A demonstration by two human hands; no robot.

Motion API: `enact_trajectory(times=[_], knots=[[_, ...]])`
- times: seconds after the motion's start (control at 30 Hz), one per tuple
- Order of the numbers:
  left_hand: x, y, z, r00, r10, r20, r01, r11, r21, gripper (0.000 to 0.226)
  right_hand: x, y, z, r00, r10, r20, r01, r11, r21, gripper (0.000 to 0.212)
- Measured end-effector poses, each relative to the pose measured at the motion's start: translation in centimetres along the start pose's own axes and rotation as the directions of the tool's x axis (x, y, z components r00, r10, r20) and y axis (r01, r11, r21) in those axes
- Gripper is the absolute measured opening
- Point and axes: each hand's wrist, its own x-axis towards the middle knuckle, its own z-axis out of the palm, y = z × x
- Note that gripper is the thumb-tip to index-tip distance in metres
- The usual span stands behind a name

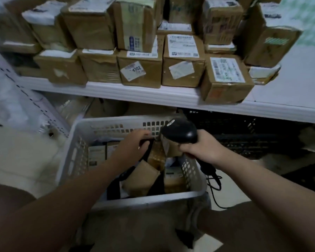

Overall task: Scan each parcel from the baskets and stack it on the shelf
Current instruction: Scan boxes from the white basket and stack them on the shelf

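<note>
**Forearms over a white basket, scanner in the right hand**

Both bare forearms stretched forward from the bottom of the view, over a white plastic basket (145, 200) that stood on the floor in front of the shelf (144, 93). The left hand (133, 142) was down inside the basket near its far wall, fingers bent over the top of a brown taped parcel (156, 155). Whether they actually pinched it could not be told, as the fingertips were hidden among dark wrapping. The right hand (204, 148) was wrapped firmly round the handle of a black barcode scanner (180, 131), whose head pointed left and down toward that same parcel, just beside it. A black cable (215, 182) trailed from the handle's base down past the basket's right wall to the floor.

More parcels lay jumbled in the basket, among them a tilted brown box (144, 176) nearer the camera. On the white shelf above, cardboard boxes stood in rows and stacked in two layers, one (140, 70) bearing a sticker marked 4302. Under the shelf to the right sat a black crate (244, 135).
</note>
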Motion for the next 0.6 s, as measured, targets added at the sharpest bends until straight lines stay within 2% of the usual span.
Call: enact_trajectory(times=[0.1, 0.23, 0.33, 0.4, 0.5, 0.6], knots=[[0.6, -1.8, 2.9, 0.998, -0.038, 0.049, 0.038, 0.999, -0.001, 0.034, 1.8, 2.8, 0.4, 0.981, 0.18, -0.068, -0.178, 0.984, 0.026, 0.007], [3.3, -1.2, 6.8, 0.983, 0.002, 0.181, -0.013, 0.998, 0.057, 0.044, 3.0, 5.1, -0.1, 0.929, 0.341, -0.141, -0.316, 0.933, 0.173, 0.017], [6.2, -0.7, 9.8, 0.959, 0.045, 0.28, -0.101, 0.977, 0.188, 0.055, 4.2, 6.2, -0.4, 0.904, 0.401, -0.147, -0.365, 0.905, 0.219, 0.025], [8.1, -0.6, 11.5, 0.931, 0.047, 0.362, -0.172, 0.93, 0.324, 0.061, 5.1, 6.7, -0.4, 0.898, 0.413, -0.154, -0.374, 0.899, 0.23, 0.025], [10.9, -0.7, 12.9, 0.862, 0.057, 0.503, -0.354, 0.778, 0.519, 0.076, 6.4, 7.3, -0.6, 0.89, 0.427, -0.161, -0.378, 0.887, 0.266, 0.024], [12.3, -1.6, 13.2, 0.835, 0.02, 0.55, -0.409, 0.692, 0.595, 0.087, 7.4, 8.1, -0.9, 0.887, 0.433, -0.162, -0.378, 0.881, 0.284, 0.023]])
